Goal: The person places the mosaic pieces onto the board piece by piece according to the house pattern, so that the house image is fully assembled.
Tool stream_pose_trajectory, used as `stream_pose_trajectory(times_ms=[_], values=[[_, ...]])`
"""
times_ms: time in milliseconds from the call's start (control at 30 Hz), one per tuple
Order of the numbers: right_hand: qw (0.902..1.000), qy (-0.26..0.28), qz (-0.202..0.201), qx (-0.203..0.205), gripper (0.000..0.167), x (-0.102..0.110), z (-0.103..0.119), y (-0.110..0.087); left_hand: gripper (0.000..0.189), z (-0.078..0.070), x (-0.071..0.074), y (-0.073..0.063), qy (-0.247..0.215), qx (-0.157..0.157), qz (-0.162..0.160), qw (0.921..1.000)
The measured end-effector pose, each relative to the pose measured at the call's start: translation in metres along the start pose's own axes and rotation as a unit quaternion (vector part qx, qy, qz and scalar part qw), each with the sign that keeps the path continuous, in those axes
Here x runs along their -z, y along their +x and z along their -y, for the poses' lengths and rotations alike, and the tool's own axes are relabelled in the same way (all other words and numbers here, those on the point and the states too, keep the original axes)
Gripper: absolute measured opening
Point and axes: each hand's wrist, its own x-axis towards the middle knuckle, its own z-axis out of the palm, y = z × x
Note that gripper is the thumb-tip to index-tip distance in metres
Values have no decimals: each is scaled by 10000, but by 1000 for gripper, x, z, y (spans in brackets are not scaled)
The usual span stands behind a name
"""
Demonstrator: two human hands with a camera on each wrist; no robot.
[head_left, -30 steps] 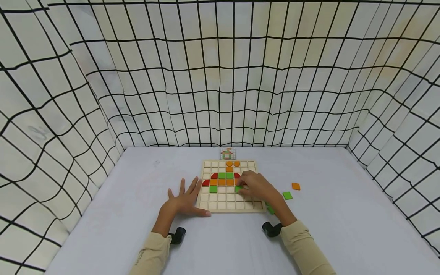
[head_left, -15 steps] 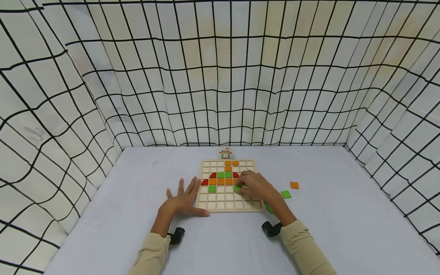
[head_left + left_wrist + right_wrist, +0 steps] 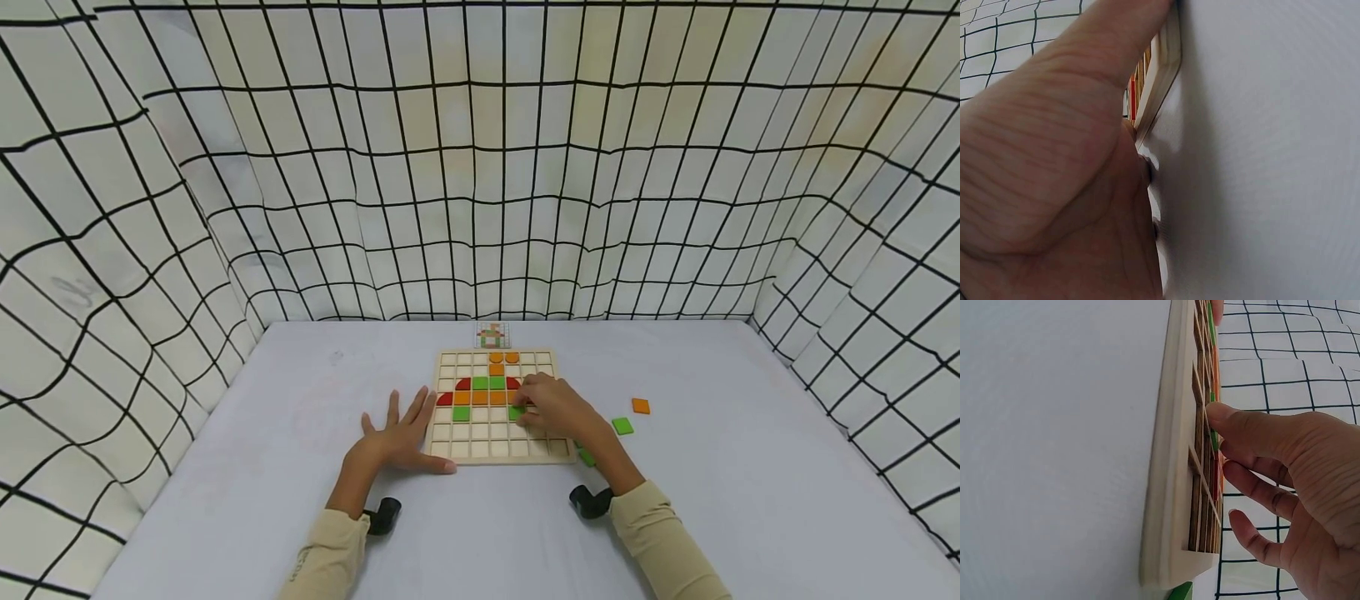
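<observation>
A wooden grid board (image 3: 495,442) lies on the white table and holds orange, green and red tiles in its upper rows. My left hand (image 3: 401,437) lies flat on the table at the board's left front corner, fingers spread, with its thumb along the board edge (image 3: 1163,81). My right hand (image 3: 555,410) rests over the right side of the board. One of its fingertips (image 3: 1213,412) touches a green tile (image 3: 516,412) seated in a cell, and the other fingers hang loosely above the board (image 3: 1175,456).
Loose tiles lie right of the board: an orange one (image 3: 641,406), a green one (image 3: 622,426), and a green one (image 3: 587,457) partly hidden by my right wrist. A small pattern card (image 3: 492,335) stands behind the board. Grid-patterned cloth walls surround the table.
Both hands stay where they were, the right one still at the green tile. Only the view has shifted slightly.
</observation>
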Motion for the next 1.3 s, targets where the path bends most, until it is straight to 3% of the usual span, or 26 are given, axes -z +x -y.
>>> stream_pose_trajectory(times_ms=[267,467,567,700,1100,1300], values=[[9995,303,-67,-90,28,4,-3,-4,124,2,-1,1,6,-28,-33,10000],[9991,341,-236,103,20,7,-13,-12,124,2,-2,2,14,-14,-6,10000],[9985,482,-252,6,18,12,-15,-17,124,1,-2,2,17,-5,3,10000],[9972,678,-107,-293,17,19,-18,-25,125,2,-2,2,1,-2,-9,10000],[9934,953,306,-566,7,24,-37,-49,124,1,-2,2,-13,-20,-40,10000],[9888,1246,447,-692,14,22,-46,-62,125,1,-2,1,-17,2,-16,10000]])
